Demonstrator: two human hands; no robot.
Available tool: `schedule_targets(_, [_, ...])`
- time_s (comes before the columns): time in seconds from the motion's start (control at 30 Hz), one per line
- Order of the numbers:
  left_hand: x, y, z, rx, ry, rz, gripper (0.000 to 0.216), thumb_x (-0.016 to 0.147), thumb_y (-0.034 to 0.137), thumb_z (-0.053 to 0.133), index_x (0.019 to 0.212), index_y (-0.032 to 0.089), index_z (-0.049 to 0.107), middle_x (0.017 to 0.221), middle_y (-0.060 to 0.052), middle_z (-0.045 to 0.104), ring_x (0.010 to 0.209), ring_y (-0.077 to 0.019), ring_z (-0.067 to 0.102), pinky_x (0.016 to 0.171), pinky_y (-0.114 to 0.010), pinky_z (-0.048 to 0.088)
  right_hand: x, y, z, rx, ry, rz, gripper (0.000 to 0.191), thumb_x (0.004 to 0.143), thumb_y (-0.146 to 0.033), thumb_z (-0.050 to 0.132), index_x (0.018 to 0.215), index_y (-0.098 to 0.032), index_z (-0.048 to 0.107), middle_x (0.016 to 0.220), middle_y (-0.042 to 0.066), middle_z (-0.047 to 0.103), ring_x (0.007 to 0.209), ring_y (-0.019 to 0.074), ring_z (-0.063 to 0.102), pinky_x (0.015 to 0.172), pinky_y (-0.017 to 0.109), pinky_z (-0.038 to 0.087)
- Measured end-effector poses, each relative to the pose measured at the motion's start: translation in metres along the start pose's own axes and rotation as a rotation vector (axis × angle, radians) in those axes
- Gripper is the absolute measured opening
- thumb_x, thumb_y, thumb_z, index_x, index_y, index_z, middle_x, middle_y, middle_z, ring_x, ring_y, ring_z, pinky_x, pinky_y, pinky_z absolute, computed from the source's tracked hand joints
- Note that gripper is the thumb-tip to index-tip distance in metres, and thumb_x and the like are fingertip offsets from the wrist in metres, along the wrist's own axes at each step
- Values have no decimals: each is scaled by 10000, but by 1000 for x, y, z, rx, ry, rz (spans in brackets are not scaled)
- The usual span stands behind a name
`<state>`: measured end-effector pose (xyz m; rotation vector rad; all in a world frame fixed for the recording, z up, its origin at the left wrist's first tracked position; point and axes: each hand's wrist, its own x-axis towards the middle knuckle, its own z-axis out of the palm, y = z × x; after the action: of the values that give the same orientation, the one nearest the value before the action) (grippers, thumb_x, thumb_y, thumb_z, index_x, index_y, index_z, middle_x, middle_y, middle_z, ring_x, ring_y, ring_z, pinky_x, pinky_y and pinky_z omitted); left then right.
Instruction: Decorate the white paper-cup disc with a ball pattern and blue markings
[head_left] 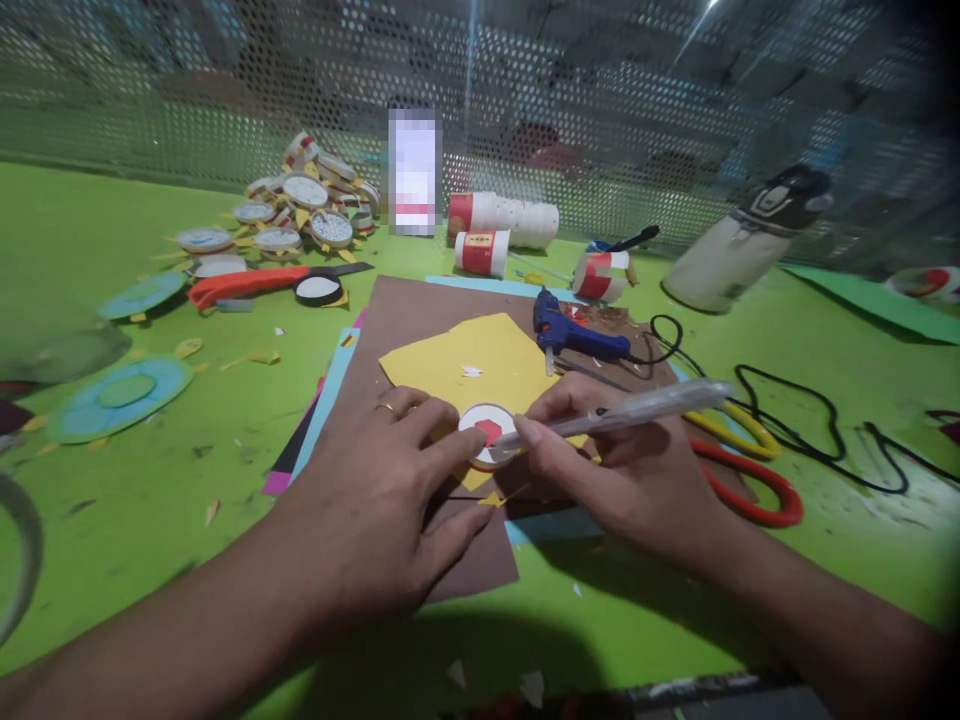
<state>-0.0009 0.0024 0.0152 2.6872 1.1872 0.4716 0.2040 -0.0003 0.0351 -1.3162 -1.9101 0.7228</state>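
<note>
Prob. unfinished disc steadied under part-spread L hand, pen pinched by R hand; far-L disc pile seemingly done.

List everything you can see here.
Disc: one, white-red, centre
Pen: one, silvery, over disc
Paper: several, mixed colours, centre
Glue gun: one, blue, centre-right
Cord: uncounted, black, right
Handle loops: two, red, yellow, right
Bladed tool: one, red-handled, left
Paper cups: several, red-white, back
Bottle: one, black-lidded, back right
Decorated discs: many, mainly white, back left
Flat discs: two, blue-green, left
Card: one, green, right
Blurred screen: one, pale, back
Mesh: one, grey, behind
Table: one, green, beneath
Left hand: one, on disc
Right hand: one, holding pen
</note>
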Motion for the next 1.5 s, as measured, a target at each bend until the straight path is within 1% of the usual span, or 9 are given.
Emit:
schedule_targets(0.1, [-2,1,-2,-29,7,-14,315,905,375,560,1180,245,643,994,-97,612,962,-317,528,848,-530,476,2,-2,-1,-57,3,-1,130,850,-228,583,724,-204,596,618,-13,648,566,127,612,505,225,469])
schedule_targets(0.23, [-2,0,-1,-32,21,-12,295,914,362,552,1168,246,648,989,-93,613,964,-311,529,850,-511,471,3,-5,-2,-90,6,11,127,837,-229,584,714,-199,596,586,-22,622,532,117,579,487,222,443])
schedule_targets(0.43, [-1,-1,1,-22,28,-6,319,914,358,555,1195,234,642,1001,-100,617,975,-313,533,863,-512,465,0,-5,1,-58,-7,73,125,848,-258,583,734,-208,598,643,-5,666,580,142,633,515,237,487])
schedule_targets(0.63, [-3,-1,1,-10,25,-2,317,921,365,541,1190,228,636,1011,-103,613,981,-315,532,864,-515,463,0,-3,4,135,-61,203,112,851,-287,606,764,-222,580,631,-4,690,545,167,681,491,252,557])
schedule_targets(0.8, [-2,0,0,-13,19,-2,313,919,359,541,1181,222,642,1005,-107,610,978,-314,525,863,-511,463,1,-3,4,164,-58,183,115,849,-265,614,755,-215,571,613,-5,689,548,155,692,487,218,559])
schedule_targets(0.93, [-1,1,-1,-7,-4,-8,301,914,349,547,1165,216,644,985,-107,606,966,-315,523,851,-512,467,1,-2,4,99,-36,171,125,853,-283,619,757,-209,587,607,-3,690,524,150,677,463,212,539])
schedule_targets(1.07, [-2,2,-2,-5,-19,-4,284,915,332,540,1145,203,647,980,-111,603,964,-314,522,866,-524,464,0,-1,4,65,-18,159,126,856,-290,621,763,-209,596,633,6,701,534,157,677,470,228,547])
schedule_targets(1.27, [-2,2,-2,10,-35,0,305,919,335,533,1176,206,636,988,-115,598,970,-321,519,863,-534,461,1,-4,4,87,41,105,133,834,-251,622,715,-212,579,537,-35,644,464,127,635,421,200,504])
schedule_targets(1.5, [-2,1,-1,-7,-16,2,283,914,312,529,1160,223,638,972,-108,590,957,-317,513,838,-513,466,3,-3,3,78,40,97,143,833,-257,611,704,-203,582,498,-35,615,418,119,599,406,205,483])
